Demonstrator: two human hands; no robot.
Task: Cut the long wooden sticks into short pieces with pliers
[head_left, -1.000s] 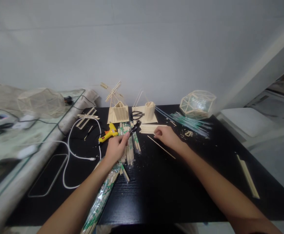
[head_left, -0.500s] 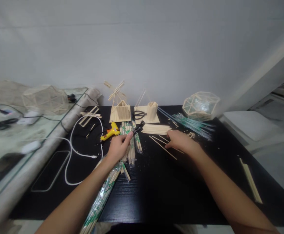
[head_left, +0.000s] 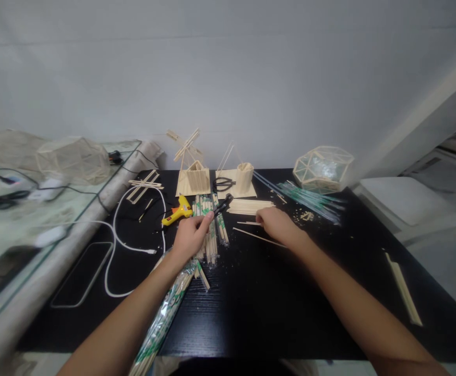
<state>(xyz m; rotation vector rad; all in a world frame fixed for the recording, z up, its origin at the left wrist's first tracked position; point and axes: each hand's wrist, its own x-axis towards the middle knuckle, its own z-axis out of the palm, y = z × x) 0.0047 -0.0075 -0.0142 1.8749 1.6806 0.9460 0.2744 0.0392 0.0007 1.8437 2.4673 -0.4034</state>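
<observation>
My left hand (head_left: 190,237) is closed round the handles of black pliers (head_left: 220,204), whose jaws point up and right over a spread of bamboo sticks (head_left: 211,230). My right hand (head_left: 275,224) lies low on the black table (head_left: 275,303), fingers curled onto thin loose sticks (head_left: 251,235) that lie just left of it. A flat stack of pale sticks (head_left: 248,207) sits right behind that hand. Whether the right hand grips a stick is hidden by the fingers.
A yellow glue gun (head_left: 178,212) and white cable (head_left: 128,245) lie left. Stick models (head_left: 192,177), scissors (head_left: 223,184), a cup (head_left: 245,177) and a geodesic frame (head_left: 323,168) stand at the back. A wrapped stick bundle (head_left: 161,318) runs under my left forearm. A wood strip (head_left: 403,287) lies right.
My right hand went right and nearer, then came back left towards the flat stack. The loose sticks under it shifted. My left hand and the pliers stayed put.
</observation>
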